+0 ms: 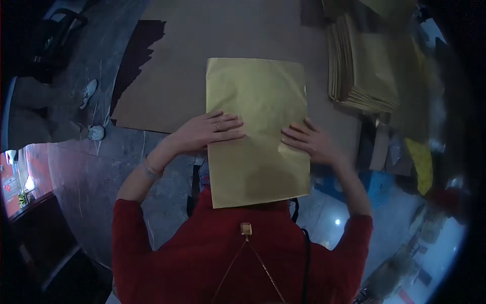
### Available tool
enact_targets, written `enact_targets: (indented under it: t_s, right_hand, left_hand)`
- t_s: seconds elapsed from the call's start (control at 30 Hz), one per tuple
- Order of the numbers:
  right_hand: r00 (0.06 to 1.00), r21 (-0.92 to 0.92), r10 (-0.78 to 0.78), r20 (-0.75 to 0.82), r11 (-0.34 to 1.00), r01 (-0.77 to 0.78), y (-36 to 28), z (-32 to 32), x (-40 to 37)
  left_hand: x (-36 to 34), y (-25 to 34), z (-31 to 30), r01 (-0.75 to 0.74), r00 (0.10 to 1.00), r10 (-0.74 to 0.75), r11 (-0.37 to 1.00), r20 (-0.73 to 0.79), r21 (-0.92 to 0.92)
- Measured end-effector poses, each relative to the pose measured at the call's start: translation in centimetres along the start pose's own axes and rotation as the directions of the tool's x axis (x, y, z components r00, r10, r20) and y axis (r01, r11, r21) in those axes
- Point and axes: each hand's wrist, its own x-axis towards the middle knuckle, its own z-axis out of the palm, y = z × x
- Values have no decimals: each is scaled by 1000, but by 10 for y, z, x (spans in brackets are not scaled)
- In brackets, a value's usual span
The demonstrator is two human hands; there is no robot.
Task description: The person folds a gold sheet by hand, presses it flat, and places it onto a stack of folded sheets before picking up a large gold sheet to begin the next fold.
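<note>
A flat yellow-brown kraft paper envelope or bag [258, 167] lies in front of my chest, its upper part over the table and its lower edge close to my red top. My left hand [215, 130] rests on its left side with the fingers stretched out flat, a ring on one finger. On the right side, my right hand [306, 140] lies with spread fingertips on the paper near the edge. Neither hand is closed around it. A soft shadow falls on the lower part of the paper.
A thick stack of similar kraft paper pieces [362, 76] sits at the table's right. The brown tabletop cover [172, 86] has a torn, dark patch at its left edge. Another person's legs and shoes [95, 133] are at left. Below right is a blue object [372, 187].
</note>
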Motion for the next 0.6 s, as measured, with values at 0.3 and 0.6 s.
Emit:
enact_targets:
  t_s: [0.3, 0.6]
  right_hand:
    - [988, 598, 149, 27, 790, -136, 23, 50, -7]
    - [546, 871, 750, 373, -81, -485, 0, -41, 37]
  left_hand:
    - [-24, 10, 19, 411, 912, -392, 880, -122, 238]
    - [-26, 10, 35, 527, 783, -550, 835, -291, -158]
